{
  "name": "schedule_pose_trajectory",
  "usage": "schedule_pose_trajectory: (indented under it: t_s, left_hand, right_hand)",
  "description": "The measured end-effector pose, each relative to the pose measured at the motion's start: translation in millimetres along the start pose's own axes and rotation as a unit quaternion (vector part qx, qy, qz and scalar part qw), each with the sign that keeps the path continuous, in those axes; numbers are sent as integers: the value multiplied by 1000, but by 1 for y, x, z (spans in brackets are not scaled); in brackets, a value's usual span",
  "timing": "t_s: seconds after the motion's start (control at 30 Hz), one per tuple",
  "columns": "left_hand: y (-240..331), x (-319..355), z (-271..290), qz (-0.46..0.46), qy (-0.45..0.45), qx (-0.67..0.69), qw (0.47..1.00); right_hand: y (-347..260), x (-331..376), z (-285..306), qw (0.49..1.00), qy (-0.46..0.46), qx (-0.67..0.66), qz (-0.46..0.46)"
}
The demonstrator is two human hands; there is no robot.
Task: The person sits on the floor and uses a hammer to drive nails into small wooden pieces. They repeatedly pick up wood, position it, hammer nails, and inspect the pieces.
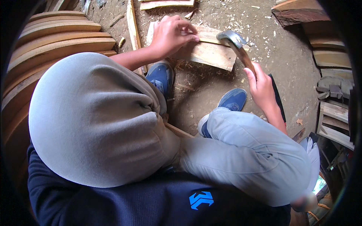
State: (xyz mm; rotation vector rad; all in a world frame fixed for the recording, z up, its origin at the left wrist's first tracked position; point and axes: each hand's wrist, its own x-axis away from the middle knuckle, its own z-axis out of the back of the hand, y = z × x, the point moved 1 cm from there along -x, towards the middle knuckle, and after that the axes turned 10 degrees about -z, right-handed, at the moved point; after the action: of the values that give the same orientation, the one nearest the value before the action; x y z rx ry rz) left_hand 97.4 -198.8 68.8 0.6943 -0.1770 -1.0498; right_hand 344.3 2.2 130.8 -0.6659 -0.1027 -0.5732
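My right hand (261, 87) is closed around the wooden handle of a hammer (245, 57). Its curved, shiny metal head is raised over the right end of two pale pieces of wood. The narrower wooden strip (211, 35) lies along the far edge of a wider board (211, 54) on the ground. Over the strip's left part, my left hand (169, 35) has its thumb and fingers drawn together in a pinch. Whatever is between those fingertips is too small or hidden to make out.
Curved wooden planks (64, 41) are stacked at the left. More timber (332, 58) stands at the right. A long thin stick (133, 28) and another board (166, 3) lie beyond my left hand. Wood chips litter the dirt floor (279, 75). My blue shoes (232, 99) are near the boards.
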Motion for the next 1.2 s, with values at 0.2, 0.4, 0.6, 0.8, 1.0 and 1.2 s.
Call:
schedule_pose_trajectory:
  t_s: [0.2,0.4,0.6,0.8,1.0,1.2]
  left_hand:
    - [-4,-8,5,18,-26,34,999]
    - [2,-9,4,29,-66,51,996]
    - [5,3,5,-46,-15,39,998]
    - [1,4,-1,-64,-20,75,995]
    - [-3,5,-4,-94,14,80,992]
    - [1,4,-6,-85,-1,53,995]
  right_hand:
    - [-14,-10,13,998,37,-49,27]
    - [-9,-12,6,999,-31,8,-11]
    - [-20,-3,16,998,12,-51,-17]
    - [-8,-4,5,1000,-2,23,-18]
    - [-9,3,5,999,17,-40,-9]
    - [-14,0,9,1000,8,1,-16]
